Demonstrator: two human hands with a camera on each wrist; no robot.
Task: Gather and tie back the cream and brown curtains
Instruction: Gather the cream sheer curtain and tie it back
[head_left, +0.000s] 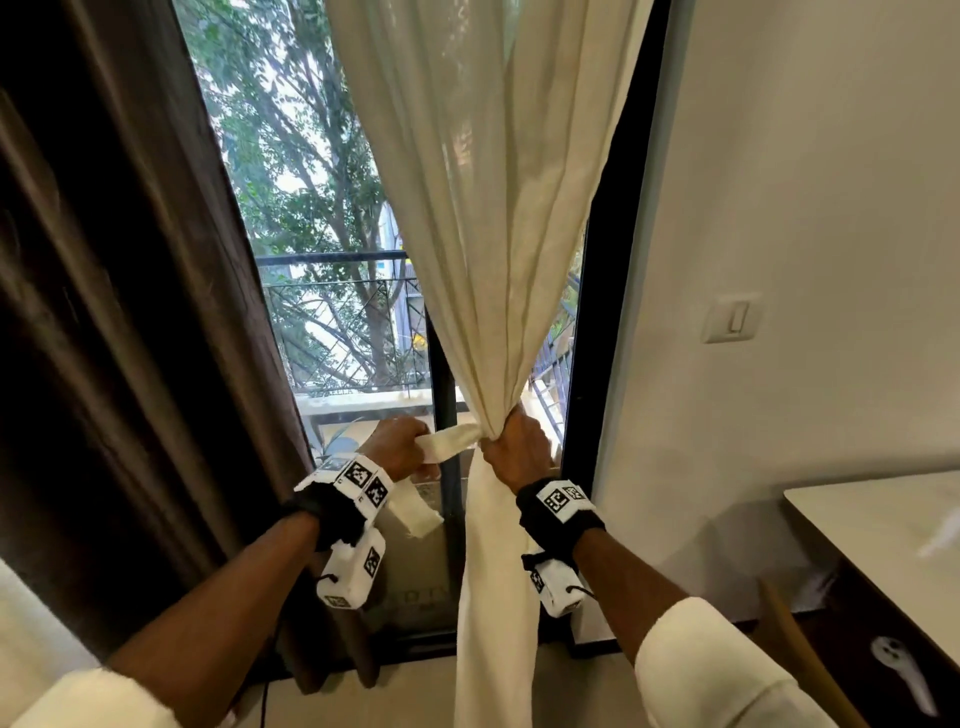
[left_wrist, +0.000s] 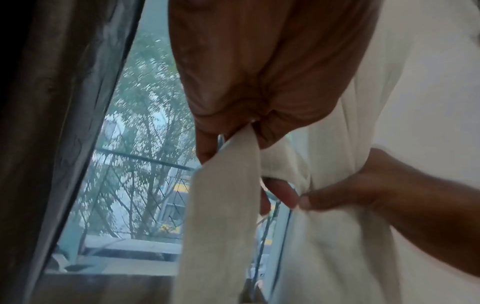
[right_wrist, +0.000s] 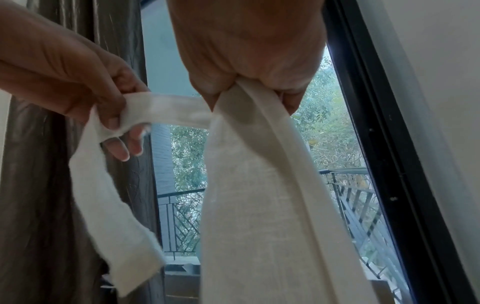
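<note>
- Cream curtain (head_left: 488, 218) hanging in front of the window (head_left: 322, 218), pinched into a narrow waist low down and falling loose below it toward the floor.
- Right hand (head_left: 519, 447) wrapping round that waist, fingers curling tight on the gathered cloth; in the right wrist view the cream curtain (right_wrist: 259, 205) spilling out straight below the right hand (right_wrist: 249, 51).
- Tie (head_left: 447, 440) running level from the waist out to the left, toward the brown curtain, its free end drooping below the left wrist.
- Left hand (head_left: 397, 447) gripping the tie just left of the waist, fingers curling round the strip; in the right wrist view the left hand (right_wrist: 78, 82) showing the tie (right_wrist: 166, 111) looping over its fingers (right_wrist: 118, 148) and trailing downward.
- In the left wrist view, left hand (left_wrist: 246, 82) clamping the tie (left_wrist: 223, 205) between thumb and fingers, with the right hand (left_wrist: 363, 189) closing on the cream curtain (left_wrist: 350, 257) beside it.
- Brown curtain (head_left: 130, 338) hanging loose at the window's left side, well apart from both hands, untied.
- Black frame (head_left: 618, 260) standing right of the cream curtain, balcony railing (head_left: 343, 312) and trees (head_left: 291, 130) showing through the glass.
- Wall (head_left: 805, 208) lying right of the frame, carrying a switch (head_left: 731, 318).
- Table (head_left: 883, 519) sitting at the far right, below the switch.
</note>
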